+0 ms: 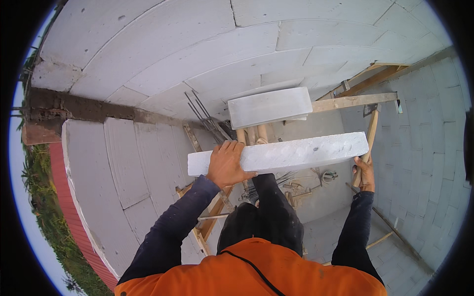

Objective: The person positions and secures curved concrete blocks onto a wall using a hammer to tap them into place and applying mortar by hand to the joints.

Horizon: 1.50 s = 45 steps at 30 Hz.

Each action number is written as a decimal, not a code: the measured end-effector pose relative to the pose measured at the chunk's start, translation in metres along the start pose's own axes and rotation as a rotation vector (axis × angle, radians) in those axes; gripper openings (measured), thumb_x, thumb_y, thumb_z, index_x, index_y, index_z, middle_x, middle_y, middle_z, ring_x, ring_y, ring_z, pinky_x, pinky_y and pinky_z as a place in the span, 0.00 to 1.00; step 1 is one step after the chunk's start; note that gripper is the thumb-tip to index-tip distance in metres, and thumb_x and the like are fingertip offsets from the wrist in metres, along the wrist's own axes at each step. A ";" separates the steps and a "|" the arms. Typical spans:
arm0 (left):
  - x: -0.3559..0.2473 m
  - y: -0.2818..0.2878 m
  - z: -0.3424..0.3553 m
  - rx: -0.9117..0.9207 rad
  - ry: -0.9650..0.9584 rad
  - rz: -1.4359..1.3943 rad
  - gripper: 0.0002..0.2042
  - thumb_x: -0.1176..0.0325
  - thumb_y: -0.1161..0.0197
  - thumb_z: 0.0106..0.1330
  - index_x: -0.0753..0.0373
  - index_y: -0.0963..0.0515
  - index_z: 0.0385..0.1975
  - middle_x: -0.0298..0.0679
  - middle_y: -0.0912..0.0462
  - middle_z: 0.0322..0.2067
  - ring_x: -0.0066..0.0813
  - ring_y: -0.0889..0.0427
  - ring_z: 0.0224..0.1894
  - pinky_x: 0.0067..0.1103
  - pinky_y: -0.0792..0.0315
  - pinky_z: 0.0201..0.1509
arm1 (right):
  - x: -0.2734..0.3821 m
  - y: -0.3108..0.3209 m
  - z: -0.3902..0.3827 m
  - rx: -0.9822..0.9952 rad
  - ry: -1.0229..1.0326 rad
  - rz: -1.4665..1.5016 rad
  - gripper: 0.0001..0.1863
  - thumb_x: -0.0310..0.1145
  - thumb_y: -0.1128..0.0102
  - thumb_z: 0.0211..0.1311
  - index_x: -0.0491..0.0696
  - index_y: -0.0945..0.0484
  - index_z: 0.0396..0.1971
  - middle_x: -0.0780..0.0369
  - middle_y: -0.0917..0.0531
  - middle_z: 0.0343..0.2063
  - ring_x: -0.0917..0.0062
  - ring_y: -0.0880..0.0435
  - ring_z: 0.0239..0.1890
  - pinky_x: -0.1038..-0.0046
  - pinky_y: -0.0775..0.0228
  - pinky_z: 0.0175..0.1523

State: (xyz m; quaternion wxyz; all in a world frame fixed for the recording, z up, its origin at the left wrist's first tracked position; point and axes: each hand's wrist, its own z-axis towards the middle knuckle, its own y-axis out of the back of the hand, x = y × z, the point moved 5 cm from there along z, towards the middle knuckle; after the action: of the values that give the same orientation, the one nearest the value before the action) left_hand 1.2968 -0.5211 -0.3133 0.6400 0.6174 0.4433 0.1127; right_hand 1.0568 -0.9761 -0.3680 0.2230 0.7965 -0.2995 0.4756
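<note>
A long, pale lightweight concrete block (296, 150) with a rough long face lies across the middle of my view. My left hand (228, 165) grips it near its left end, fingers over the top. My right hand (364, 173) is closed round the wooden handle of a hatchet (370, 129) just at the block's right end; whether it also supports the block, I cannot tell. The hatchet stands nearly upright, metal head at the top. Beyond the held block, more blocks (269, 104) rest stacked on timber.
Block walls (414, 163) surround me. Timber beams (353, 102), a wooden frame (210, 224) and steel bars (200, 108) are close by. Far below my legs (266, 195) lies a concrete floor (326, 197) with scattered tools and offcuts. A red corrugated roof (74, 207) and plants show beyond the left wall.
</note>
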 end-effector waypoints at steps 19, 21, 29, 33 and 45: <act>0.167 -0.268 0.391 0.343 0.149 -0.142 0.55 0.36 0.18 0.42 0.73 0.25 0.66 0.58 0.17 0.59 0.53 0.21 0.65 0.38 0.26 0.70 | -0.146 -0.054 0.443 -0.034 -0.148 -0.137 0.30 0.41 0.21 0.62 0.52 0.24 0.61 0.69 0.20 0.46 0.86 0.22 0.43 0.80 0.26 0.36; 0.194 -0.288 0.402 0.365 0.175 -0.136 0.56 0.36 0.18 0.42 0.74 0.25 0.67 0.59 0.16 0.59 0.53 0.21 0.66 0.38 0.26 0.70 | -0.170 -0.078 0.471 -0.036 -0.175 -0.180 0.31 0.43 0.19 0.61 0.52 0.24 0.60 0.68 0.21 0.46 0.84 0.22 0.43 0.77 0.25 0.37; 0.281 -0.331 0.431 0.472 0.272 -0.183 0.61 0.34 0.18 0.41 0.81 0.28 0.68 0.67 0.20 0.63 0.54 0.18 0.66 0.32 0.28 0.73 | -0.229 -0.158 0.539 -0.032 -0.196 -0.276 0.34 0.51 0.18 0.59 0.46 0.25 0.55 0.63 0.20 0.44 0.76 0.19 0.43 0.70 0.23 0.40; 0.295 -0.337 0.432 0.473 0.284 -0.209 0.59 0.33 0.18 0.43 0.79 0.26 0.67 0.65 0.19 0.63 0.54 0.19 0.67 0.34 0.27 0.73 | -0.248 -0.175 0.552 -0.048 -0.178 -0.219 0.34 0.49 0.18 0.59 0.43 0.25 0.54 0.61 0.20 0.42 0.74 0.18 0.41 0.69 0.21 0.36; 0.300 -0.333 0.339 -0.047 0.221 -0.225 0.22 0.59 0.26 0.66 0.64 0.15 0.55 0.47 0.12 0.54 0.48 0.16 0.57 0.35 0.23 0.63 | -0.286 -0.196 0.587 -0.161 -0.145 -0.120 0.29 0.41 0.19 0.58 0.48 0.25 0.53 0.63 0.22 0.43 0.74 0.20 0.38 0.68 0.20 0.36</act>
State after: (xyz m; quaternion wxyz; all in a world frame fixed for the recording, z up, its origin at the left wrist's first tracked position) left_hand 1.5763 -0.6188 -0.7911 0.6101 0.5328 0.5745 0.1179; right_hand 1.4524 -1.1349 -0.8999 0.2921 0.8247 -0.3041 0.3770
